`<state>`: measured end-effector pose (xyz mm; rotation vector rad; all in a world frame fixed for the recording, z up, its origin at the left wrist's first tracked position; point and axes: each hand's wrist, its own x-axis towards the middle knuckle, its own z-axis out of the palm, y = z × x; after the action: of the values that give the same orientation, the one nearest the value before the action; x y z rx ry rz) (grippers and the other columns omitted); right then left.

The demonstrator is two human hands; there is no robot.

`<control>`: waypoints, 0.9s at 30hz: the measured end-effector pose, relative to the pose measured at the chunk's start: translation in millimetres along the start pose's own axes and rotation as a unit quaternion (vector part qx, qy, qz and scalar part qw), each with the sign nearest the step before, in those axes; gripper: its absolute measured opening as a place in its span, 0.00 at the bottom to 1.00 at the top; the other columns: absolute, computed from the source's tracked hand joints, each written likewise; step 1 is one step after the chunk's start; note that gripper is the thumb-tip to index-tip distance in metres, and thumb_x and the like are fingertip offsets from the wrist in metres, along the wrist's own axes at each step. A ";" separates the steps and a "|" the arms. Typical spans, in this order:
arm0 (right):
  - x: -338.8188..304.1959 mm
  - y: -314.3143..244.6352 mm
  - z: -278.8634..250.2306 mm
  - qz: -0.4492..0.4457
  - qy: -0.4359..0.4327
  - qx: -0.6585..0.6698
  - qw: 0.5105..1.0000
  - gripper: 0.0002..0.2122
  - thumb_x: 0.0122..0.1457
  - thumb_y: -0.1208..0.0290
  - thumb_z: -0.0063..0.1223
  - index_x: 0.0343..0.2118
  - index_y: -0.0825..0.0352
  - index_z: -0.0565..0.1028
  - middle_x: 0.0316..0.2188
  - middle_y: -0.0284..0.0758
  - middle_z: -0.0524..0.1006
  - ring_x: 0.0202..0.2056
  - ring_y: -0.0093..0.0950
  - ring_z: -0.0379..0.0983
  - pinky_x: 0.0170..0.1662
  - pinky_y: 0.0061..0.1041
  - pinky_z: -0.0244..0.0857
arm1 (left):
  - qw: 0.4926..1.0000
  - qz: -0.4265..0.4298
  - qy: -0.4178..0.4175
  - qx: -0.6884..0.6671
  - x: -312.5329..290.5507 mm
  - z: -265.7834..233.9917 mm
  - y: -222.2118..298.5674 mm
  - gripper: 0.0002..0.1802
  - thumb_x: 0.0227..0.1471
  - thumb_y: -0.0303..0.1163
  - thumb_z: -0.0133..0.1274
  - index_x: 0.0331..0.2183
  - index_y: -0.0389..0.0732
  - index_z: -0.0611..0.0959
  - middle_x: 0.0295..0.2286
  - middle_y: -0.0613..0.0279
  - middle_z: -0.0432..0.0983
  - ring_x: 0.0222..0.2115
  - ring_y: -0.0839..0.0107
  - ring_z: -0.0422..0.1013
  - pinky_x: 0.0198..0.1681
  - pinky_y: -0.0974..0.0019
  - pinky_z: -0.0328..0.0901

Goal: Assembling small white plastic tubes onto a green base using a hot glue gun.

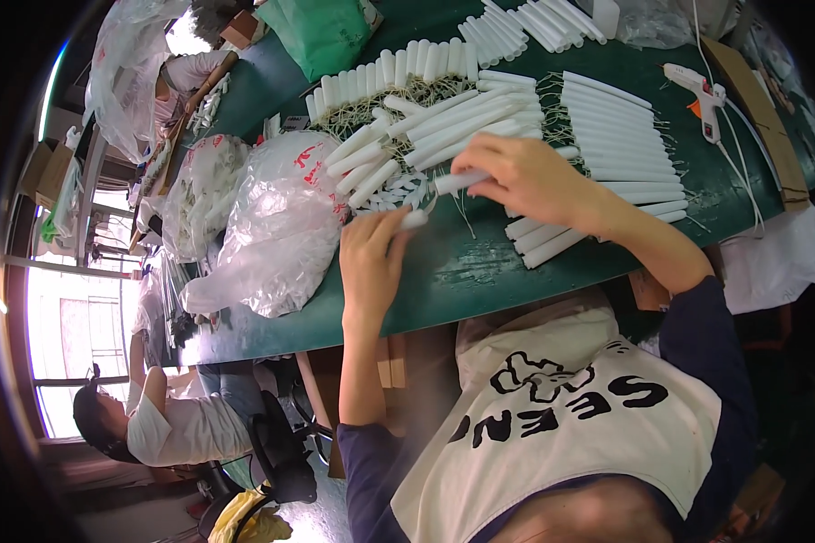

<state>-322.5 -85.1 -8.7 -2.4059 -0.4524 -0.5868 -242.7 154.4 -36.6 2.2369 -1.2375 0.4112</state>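
Note:
My left hand (371,253) is closed on a short white piece (414,220), pinched at the fingertips over the table's near edge. Just to its right, my right hand (521,176) grips a white tube (453,184), its end pointing left toward the other hand. Thin wires hang below that tube. A small gap lies between the two pieces, with something thin and curved in it that I cannot make out. Beyond my hands is a pile of white tubes (466,122). Small white leaf-like pieces (398,195) lie beside the left fingers.
Wired white tubes (620,131) lie in a row at right, beside a glue gun (697,95) with a cord. Clear plastic bags (281,217) bulge at left. A green bag (321,36) stands at the back of the green table (480,262). Another person (186,416) sits at far left.

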 end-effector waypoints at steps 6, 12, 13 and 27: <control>48.7 48.9 6.1 -0.001 0.031 -0.016 0.999 0.11 0.48 0.74 0.58 0.37 0.63 0.74 0.34 0.32 0.73 0.35 0.33 0.72 0.37 0.30 0.67 | 0.995 -0.048 0.064 0.054 41.2 -7.0 -14.1 0.18 0.45 0.23 0.57 0.42 0.42 0.80 0.33 0.58 0.72 0.34 0.60 0.70 0.36 0.61 0.65; 71.0 80.6 38.5 0.009 0.028 -0.067 0.997 0.11 0.47 0.72 0.60 0.35 0.61 0.77 0.32 0.33 0.73 0.40 0.33 0.69 0.43 0.32 0.64 | 0.987 -0.024 0.107 0.120 56.2 2.7 -46.6 0.13 0.43 0.26 0.58 0.36 0.42 0.81 0.31 0.59 0.76 0.34 0.59 0.71 0.37 0.60 0.66; 71.8 83.6 42.6 0.014 0.026 -0.073 0.997 0.11 0.47 0.72 0.60 0.36 0.63 0.78 0.32 0.33 0.73 0.40 0.34 0.69 0.43 0.31 0.64 | 0.988 -0.027 0.095 0.120 56.0 3.5 -48.7 0.12 0.43 0.28 0.59 0.34 0.42 0.81 0.30 0.58 0.76 0.35 0.58 0.71 0.38 0.60 0.66; 68.8 101.8 45.1 -0.078 0.035 -0.088 0.992 0.11 0.45 0.72 0.62 0.34 0.63 0.79 0.34 0.32 0.73 0.42 0.32 0.64 0.46 0.30 0.63 | 0.988 -0.009 0.027 0.151 65.9 2.6 -49.6 0.09 0.38 0.30 0.61 0.28 0.42 0.82 0.31 0.62 0.77 0.34 0.60 0.71 0.36 0.60 0.66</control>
<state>-205.6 -121.1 -55.0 -2.5220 -0.5828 -0.8076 -165.7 129.3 -21.0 2.4664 -1.1913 0.6875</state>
